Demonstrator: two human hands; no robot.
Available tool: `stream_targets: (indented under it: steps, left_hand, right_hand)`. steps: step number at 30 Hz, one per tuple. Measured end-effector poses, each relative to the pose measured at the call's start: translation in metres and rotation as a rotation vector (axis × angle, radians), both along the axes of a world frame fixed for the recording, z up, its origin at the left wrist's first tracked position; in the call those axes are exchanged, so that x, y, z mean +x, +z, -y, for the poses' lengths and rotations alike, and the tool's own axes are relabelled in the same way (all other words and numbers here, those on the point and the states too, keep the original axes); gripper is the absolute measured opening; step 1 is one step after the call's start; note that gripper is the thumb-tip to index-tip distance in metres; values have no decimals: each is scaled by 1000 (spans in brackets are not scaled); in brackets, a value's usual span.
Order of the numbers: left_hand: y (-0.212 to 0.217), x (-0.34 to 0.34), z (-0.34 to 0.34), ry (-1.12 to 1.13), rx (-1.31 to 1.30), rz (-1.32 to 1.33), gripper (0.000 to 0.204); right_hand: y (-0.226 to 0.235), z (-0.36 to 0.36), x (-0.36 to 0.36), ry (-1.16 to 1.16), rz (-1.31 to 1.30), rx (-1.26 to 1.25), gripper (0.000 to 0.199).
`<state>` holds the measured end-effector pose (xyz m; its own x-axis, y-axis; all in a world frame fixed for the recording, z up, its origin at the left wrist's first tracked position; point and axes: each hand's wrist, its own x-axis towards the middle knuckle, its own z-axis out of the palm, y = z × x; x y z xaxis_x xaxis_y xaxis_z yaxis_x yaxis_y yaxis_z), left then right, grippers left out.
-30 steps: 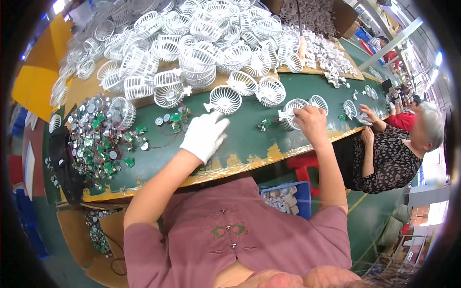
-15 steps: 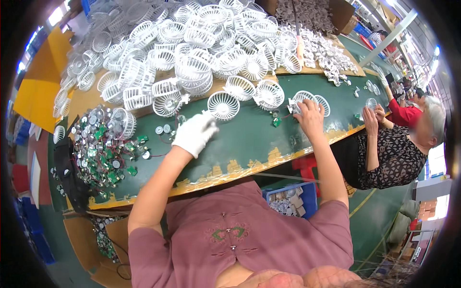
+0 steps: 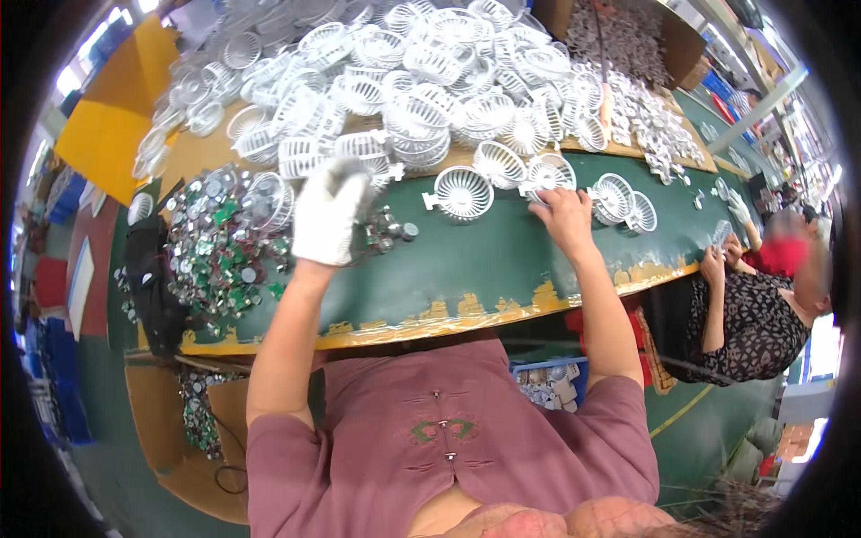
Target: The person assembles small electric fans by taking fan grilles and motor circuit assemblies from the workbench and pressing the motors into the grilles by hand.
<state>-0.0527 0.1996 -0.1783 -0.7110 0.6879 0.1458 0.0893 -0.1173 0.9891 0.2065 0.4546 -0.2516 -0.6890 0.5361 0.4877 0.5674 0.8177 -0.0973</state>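
Note:
My left hand (image 3: pixel 330 215) wears a white glove and is lifted over the green table (image 3: pixel 484 269), its blurred fingertips at the edge of the pile of white fan grilles (image 3: pixel 404 99). Just right of it lies a small cluster of metal parts (image 3: pixel 387 229). Whether the glove holds anything is unclear. My bare right hand (image 3: pixel 563 217) rests on the table with its fingers gripping the lower edge of a white fan grille (image 3: pixel 549 170). Another round grille (image 3: pixel 463 192) lies flat between my hands.
A heap of green and silver small parts (image 3: pixel 220 247) covers the table's left end. Two more grilles (image 3: pixel 623 202) lie to the right. A co-worker in a dark patterned dress (image 3: pixel 749 314) sits at the right end. A blue crate (image 3: pixel 547 386) stands under the table.
My gloved left hand has moved up and left from the small parts toward the grille pile. My right hand has stayed by the grilles at the right.

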Motion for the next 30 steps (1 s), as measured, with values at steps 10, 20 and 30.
stream_targets:
  steps: [10,20,30]
  left_hand:
    - [10,-7,31,306,245,-215,25]
    - [19,7,68,541,673,-531,36]
    - [-12,65,89,30,-155,-89,29]
  right_hand:
    - [11,21,-11,128,-369,21,8]
    - [37,128,-27,354,-287,211,10]
    - [21,199,-30,561,-44,-281,36]
